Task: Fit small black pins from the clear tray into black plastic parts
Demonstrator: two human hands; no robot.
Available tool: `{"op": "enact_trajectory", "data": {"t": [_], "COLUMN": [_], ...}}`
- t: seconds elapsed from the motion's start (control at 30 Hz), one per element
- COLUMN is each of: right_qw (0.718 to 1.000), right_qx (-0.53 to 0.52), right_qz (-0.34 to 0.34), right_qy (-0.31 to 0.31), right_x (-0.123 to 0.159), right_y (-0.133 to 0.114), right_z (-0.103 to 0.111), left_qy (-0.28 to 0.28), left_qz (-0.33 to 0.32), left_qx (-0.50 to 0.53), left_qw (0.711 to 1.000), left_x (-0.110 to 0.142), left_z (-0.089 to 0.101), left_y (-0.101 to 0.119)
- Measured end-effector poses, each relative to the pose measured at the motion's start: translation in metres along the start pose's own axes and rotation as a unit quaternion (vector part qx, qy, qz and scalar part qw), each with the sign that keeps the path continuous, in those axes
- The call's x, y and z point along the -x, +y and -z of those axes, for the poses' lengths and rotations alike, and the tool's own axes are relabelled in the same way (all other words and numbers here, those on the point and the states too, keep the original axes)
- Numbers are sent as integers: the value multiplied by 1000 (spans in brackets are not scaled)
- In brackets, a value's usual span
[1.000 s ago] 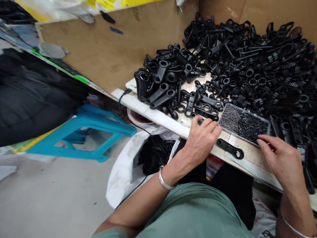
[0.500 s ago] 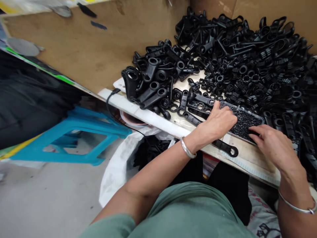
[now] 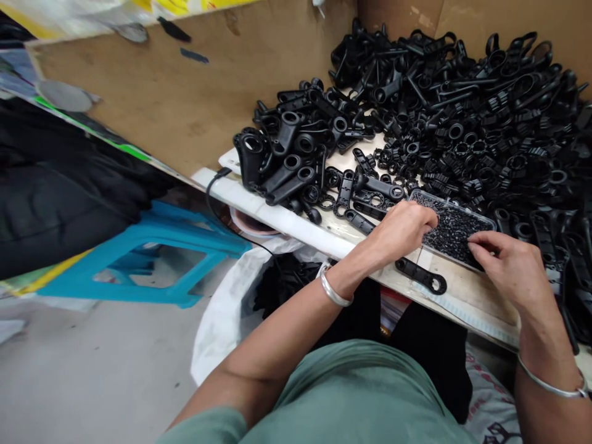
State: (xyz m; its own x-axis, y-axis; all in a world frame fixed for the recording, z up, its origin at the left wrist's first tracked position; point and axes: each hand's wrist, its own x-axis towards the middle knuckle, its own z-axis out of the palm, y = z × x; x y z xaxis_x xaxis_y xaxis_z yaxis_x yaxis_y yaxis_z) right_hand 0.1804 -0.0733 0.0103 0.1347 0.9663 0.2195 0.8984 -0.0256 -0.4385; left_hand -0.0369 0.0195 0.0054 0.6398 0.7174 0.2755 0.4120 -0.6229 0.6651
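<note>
A clear shallow box (image 3: pixel 462 210) of tiny dark pieces (image 3: pixel 453 232) sits near the table's front edge. My left hand (image 3: pixel 401 229) reaches over the box's left end, fingers curled down and pinched at the pieces; whatever is between them is hidden. At the front right corner of the box, my right hand (image 3: pixel 511 262) has thumb and index fingertips together. I cannot make out whether a small piece is between them. In front of the box, between my hands, a flat black plastic arm (image 3: pixel 420 275) with a hole at each end lies on the table edge.
Several similar black arms (image 3: pixel 291 172) are stacked to the left. A large heap of black rings and clamps (image 3: pixel 467 123) fills the back and right. Cardboard panels (image 3: pixel 185 92) wall the table. Below left are a white sack (image 3: pixel 217 327) and a blue stool (image 3: pixel 139 246).
My left hand has moved right, from the box's left side to over its left end, its fingers now curling in. My right hand stays by the box's right corner. The camera has shifted slightly.
</note>
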Motion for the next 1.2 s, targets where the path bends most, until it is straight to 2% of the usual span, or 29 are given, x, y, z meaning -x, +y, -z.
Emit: {"op": "enact_trajectory", "data": {"t": [0.07,0.17,0.27,0.4,0.53,0.73,0.87,1.07,1.2], "right_qw": [996,968,935,906,901,894,870,810,799], "right_qx": [-69,-215,-329,-411,-422,-430,-472,-565,-582], "right_qz": [-59,-128,-134,-102,-98,-122,-125,-136,-135], "right_qy": [6,5,5,17,9,34,66,73,65], "right_x": [2,5,11,22,32,43,45,44,46], "right_y": [-6,-17,-27,-34,-37,-46,-51,-54,-54], "right_z": [-2,-3,-5,-9,-11,-12,-18,-29,-34], "left_qy": [23,56,64,68,74,80,79,77,74], "left_qz": [42,98,148,182,184,182,188,197,200], "left_qx": [69,185,311,425,470,487,511,554,576], "left_qw": [996,976,937,884,860,851,835,805,789], "left_x": [3,8,15,24,30,35,37,41,43], "left_z": [2,1,-2,-7,-9,-12,-12,-15,-19], "left_y": [2,5,9,16,23,32,38,44,44]}}
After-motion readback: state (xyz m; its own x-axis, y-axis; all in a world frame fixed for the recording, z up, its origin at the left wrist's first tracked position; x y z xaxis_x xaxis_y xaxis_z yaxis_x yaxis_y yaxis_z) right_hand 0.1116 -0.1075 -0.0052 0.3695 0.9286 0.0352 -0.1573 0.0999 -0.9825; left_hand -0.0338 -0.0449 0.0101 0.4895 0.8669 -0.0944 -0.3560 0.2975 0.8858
